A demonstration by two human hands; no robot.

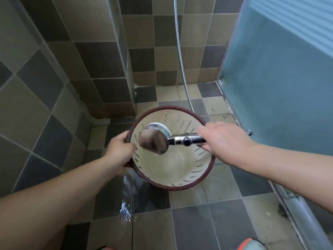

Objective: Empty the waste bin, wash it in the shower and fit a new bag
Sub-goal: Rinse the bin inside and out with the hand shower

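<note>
Two hands are busy: the left hand (120,148) curls over the dark red rim of the waste bin (189,165), thumb inside and fingers outside, and the right hand (219,137) is wrapped round the handle of the shower head (156,138), its face pointing down into the bin. The bin is over the tiled shower floor (225,222), tilted toward the person, mouth up; whether its base touches the floor is hidden. A stream of water (127,192) runs from its lower left edge onto the tiles. It has a cream inside with slits through the wall and no bag. It looks like thin stiff plastic, light when empty, and the slits likely let water drain, so it should not get heavy. Wet plastic is probably slippery, so the rim, gripped both sides as now, seems the best hold. The metal hose (181,56) hangs down the tiled wall behind, with a frosted glass door (279,78) at right.
</note>
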